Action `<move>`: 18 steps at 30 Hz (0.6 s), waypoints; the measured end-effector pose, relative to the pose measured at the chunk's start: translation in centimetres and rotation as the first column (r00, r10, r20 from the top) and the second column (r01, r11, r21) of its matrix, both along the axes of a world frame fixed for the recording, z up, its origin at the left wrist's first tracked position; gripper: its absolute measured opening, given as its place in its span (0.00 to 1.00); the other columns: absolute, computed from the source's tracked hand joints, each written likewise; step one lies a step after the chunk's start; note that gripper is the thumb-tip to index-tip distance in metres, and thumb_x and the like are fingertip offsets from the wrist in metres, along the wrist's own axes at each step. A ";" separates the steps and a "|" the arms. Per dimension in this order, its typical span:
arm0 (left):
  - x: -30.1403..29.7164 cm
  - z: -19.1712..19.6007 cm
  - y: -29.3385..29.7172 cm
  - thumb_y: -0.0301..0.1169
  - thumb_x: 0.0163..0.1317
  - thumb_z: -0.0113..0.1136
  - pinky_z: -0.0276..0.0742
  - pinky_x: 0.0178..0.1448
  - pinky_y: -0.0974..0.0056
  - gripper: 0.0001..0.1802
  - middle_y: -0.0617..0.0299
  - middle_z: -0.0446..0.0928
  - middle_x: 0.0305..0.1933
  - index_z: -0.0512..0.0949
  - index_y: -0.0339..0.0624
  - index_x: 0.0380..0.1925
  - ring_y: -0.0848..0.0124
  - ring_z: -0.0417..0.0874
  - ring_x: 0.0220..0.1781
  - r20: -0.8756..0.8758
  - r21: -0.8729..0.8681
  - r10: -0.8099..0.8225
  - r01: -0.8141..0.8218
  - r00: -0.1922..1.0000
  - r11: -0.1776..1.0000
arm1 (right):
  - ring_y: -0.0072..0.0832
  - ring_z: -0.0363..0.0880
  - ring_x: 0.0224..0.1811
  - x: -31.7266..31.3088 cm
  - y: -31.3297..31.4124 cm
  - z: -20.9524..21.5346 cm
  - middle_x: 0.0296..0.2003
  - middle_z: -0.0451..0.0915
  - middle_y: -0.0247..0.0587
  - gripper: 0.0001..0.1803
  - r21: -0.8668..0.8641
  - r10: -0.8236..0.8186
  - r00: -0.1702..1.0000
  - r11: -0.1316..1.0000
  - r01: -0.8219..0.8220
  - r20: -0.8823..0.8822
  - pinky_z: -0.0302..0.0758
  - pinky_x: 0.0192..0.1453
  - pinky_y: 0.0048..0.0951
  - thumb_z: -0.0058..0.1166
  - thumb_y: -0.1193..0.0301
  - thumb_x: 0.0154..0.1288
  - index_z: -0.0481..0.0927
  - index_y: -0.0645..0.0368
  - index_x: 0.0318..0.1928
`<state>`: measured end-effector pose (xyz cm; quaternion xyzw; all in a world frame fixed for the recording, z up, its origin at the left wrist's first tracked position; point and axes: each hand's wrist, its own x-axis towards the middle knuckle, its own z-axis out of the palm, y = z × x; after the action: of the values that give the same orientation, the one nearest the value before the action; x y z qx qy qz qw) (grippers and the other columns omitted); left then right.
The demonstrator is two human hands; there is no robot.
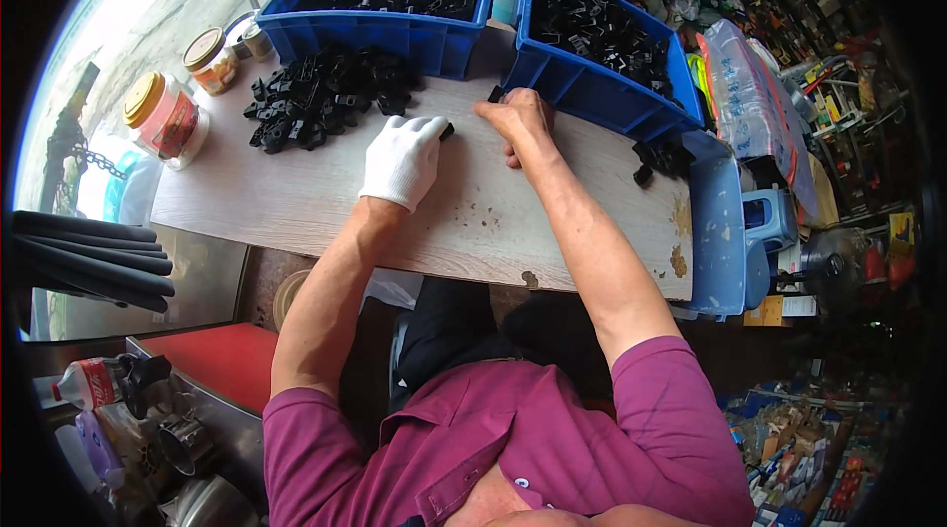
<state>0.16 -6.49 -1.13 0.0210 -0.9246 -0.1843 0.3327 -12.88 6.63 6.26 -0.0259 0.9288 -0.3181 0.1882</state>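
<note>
Landmark: pale wood-grain tabletop [296, 201].

Bins: two blue plastic crates, both filled with small black plastic parts too many to count. The left crate [380, 34] stands at the tabletop's far edge; the right crate [592, 93] sits beside it at the far right, turned at an angle.

Loose stock: one heap of black plastic clips [326, 93] on the tabletop just in front of the left crate; one smaller cluster of black clips [663, 159] near the tabletop's right edge, below the right crate. Individual pieces blur together.

Jars: two clear jars with yellow lids, the larger jar [163, 117] at the tabletop's far left corner, the smaller jar [212, 58] beyond it.

Hands: the left hand [402, 160], in a white knit glove, is curled closed at mid-tabletop; a small black part [447, 130] shows at its fingertips, mostly hidden, so its axis and heading cannot be told. The bare right hand [520, 117] rests at the near wall of the right crate, fingers bent down; a black piece [495, 93] shows at its far side, and whether it is gripped cannot be told.
</note>
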 end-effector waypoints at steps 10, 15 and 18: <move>0.1 -0.5 -0.4 0.28 0.64 0.63 0.83 0.50 0.54 0.13 0.54 0.87 0.43 0.85 0.45 0.48 0.52 0.86 0.45 -0.104 0.191 -0.011 0.031 0.994 0.981 | 0.33 0.82 0.20 -0.6 3.9 -1.7 0.31 0.83 0.47 0.19 -0.239 0.069 0.974 0.971 -0.015 0.218 0.83 0.22 0.36 0.63 0.66 0.62 0.84 0.61 0.52; 0.7 0.1 1.2 0.27 0.63 0.66 0.83 0.53 0.55 0.15 0.47 0.86 0.46 0.85 0.40 0.50 0.49 0.87 0.48 -0.075 0.430 -0.124 0.145 0.989 0.891 | 0.32 0.82 0.20 0.1 6.3 -2.6 0.30 0.82 0.44 0.22 -0.388 0.039 0.975 0.920 0.052 0.221 0.83 0.23 0.34 0.66 0.66 0.62 0.81 0.62 0.54; 0.8 0.5 1.8 0.28 0.64 0.66 0.83 0.54 0.55 0.15 0.46 0.86 0.47 0.84 0.39 0.51 0.48 0.87 0.49 -0.046 0.470 -0.166 0.168 0.985 0.867 | 0.29 0.79 0.19 0.7 6.2 -2.9 0.29 0.81 0.42 0.24 -0.383 0.011 0.984 0.922 0.058 0.177 0.82 0.22 0.33 0.70 0.63 0.60 0.81 0.61 0.53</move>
<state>0.93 -4.69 -0.68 0.0208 -0.8495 -0.4318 0.3024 -12.21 12.86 3.39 -0.0232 0.8278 -0.4982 0.2568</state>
